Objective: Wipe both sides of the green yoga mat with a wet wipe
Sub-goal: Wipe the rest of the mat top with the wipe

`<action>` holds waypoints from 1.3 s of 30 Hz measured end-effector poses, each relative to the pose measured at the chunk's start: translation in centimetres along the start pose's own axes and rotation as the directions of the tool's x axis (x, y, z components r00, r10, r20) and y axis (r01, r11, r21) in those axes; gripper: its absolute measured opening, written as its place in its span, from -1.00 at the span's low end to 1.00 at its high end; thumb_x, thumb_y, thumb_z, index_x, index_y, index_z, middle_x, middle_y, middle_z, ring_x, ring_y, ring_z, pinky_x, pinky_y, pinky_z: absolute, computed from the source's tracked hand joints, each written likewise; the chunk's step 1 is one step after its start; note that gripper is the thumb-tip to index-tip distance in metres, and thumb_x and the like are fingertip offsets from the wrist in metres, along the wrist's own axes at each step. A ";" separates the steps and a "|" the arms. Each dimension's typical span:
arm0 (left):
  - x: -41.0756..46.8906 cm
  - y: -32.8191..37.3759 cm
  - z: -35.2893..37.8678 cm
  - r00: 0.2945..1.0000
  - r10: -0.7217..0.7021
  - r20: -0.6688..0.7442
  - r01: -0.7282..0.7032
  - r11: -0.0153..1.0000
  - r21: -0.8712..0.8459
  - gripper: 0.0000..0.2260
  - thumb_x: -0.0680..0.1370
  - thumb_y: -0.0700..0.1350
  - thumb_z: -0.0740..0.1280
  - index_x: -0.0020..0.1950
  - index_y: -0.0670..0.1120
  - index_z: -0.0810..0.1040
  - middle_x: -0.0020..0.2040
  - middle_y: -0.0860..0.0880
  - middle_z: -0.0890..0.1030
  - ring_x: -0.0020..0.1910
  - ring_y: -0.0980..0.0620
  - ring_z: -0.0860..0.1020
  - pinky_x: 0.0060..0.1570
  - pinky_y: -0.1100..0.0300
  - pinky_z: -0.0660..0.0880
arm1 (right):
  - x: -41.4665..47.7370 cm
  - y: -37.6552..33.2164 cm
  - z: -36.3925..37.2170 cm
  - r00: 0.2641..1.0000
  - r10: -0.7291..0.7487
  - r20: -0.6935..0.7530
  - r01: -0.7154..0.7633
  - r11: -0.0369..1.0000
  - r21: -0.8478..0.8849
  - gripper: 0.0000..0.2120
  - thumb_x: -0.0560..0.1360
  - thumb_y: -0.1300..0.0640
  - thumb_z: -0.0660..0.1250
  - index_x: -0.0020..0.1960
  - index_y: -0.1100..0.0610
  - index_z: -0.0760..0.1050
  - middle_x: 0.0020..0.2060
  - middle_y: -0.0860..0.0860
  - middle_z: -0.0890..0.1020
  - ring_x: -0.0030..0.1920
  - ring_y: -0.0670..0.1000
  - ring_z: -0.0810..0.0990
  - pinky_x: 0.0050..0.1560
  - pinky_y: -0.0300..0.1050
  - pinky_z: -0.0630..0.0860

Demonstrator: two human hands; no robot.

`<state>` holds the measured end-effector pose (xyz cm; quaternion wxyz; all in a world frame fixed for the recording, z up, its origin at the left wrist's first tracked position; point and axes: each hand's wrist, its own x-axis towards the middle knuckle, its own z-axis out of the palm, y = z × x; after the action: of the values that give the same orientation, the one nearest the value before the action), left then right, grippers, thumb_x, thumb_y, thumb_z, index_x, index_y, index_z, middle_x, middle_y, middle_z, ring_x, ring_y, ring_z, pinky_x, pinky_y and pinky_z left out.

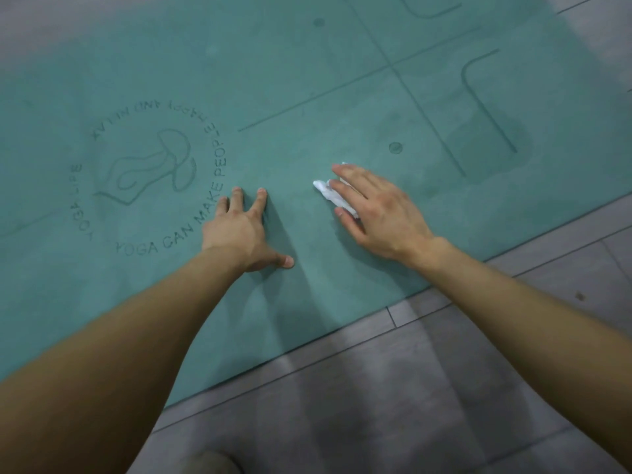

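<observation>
We see the green yoga mat (307, 80) laid flat on the grey tiled floor (410, 388). It fills the upper and left parts of the frame, printed side up. At the left sits its round logo (150, 172), lettering ringed about a line figure.

Just right of the logo, near the centre of the frame, the left grip (239, 230) is spread. Its fingers are splayed, and the fingertips and thumb are planted on the mat, holding nothing. We take it to be steadying the mat.

To its right, apart from it, the wet wipe (330, 193) lies as a crumpled white wad on the mat. The right grip (379, 213) rests over it with fingers straight and close together, pressing it flat rather than pinching it. The wipe's white edge shows past the fingertips on the left.

Farther right, around the angled line markings, a darker patch (485, 155) looks damp to us, which suggests that stretch is already wiped.

We judge the task to be in its first half. The wipe is working the middle of the printed face. The logo area at the left shows no such darkening and seems yet to be done. The underside is not turned up at all, so the whole second side is left.
</observation>
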<state>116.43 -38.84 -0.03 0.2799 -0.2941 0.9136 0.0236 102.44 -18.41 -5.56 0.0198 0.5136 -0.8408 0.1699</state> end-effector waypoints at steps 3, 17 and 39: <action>0.0 0.0 -0.1 1.000 -0.011 0.005 0.011 1.000 0.003 0.36 0.16 0.58 0.51 0.71 0.18 -0.19 0.72 -0.07 -0.10 0.70 -0.20 -0.02 0.53 -0.23 0.29 | 1.0 0.4 0.8 0.986 0.116 0.121 -0.115 0.993 -0.014 -0.38 0.74 -0.16 0.05 0.65 0.21 0.25 0.67 0.12 0.21 0.68 0.07 0.09 0.66 0.06 0.09; 0.1 0.0 0.2 1.000 0.000 -0.003 0.000 1.000 0.021 0.36 0.17 0.58 0.51 0.72 0.16 -0.20 0.73 -0.09 -0.10 0.69 -0.21 -0.02 0.53 -0.22 0.31 | -2.6 -3.5 3.5 0.963 -0.035 0.266 0.055 0.996 -0.069 -0.26 0.71 -0.31 -0.06 0.73 0.11 -0.09 0.71 0.05 -0.04 0.70 0.00 -0.14 0.68 0.07 -0.05; 0.3 -0.1 0.4 1.000 0.008 0.001 -0.008 1.000 0.014 0.36 0.16 0.57 0.52 0.71 0.16 -0.19 0.71 -0.07 -0.07 0.69 -0.21 0.00 0.52 -0.25 0.32 | 0.1 0.5 1.8 0.963 0.112 0.247 -0.091 0.991 -0.095 -0.30 0.71 -0.27 -0.10 0.72 0.11 -0.02 0.71 0.02 0.07 0.70 -0.01 -0.02 0.67 0.09 0.00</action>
<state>116.46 -39.00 -0.49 0.2822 -0.2886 0.9148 0.0182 102.20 -18.79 -7.37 -0.0743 0.4860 -0.8681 0.0690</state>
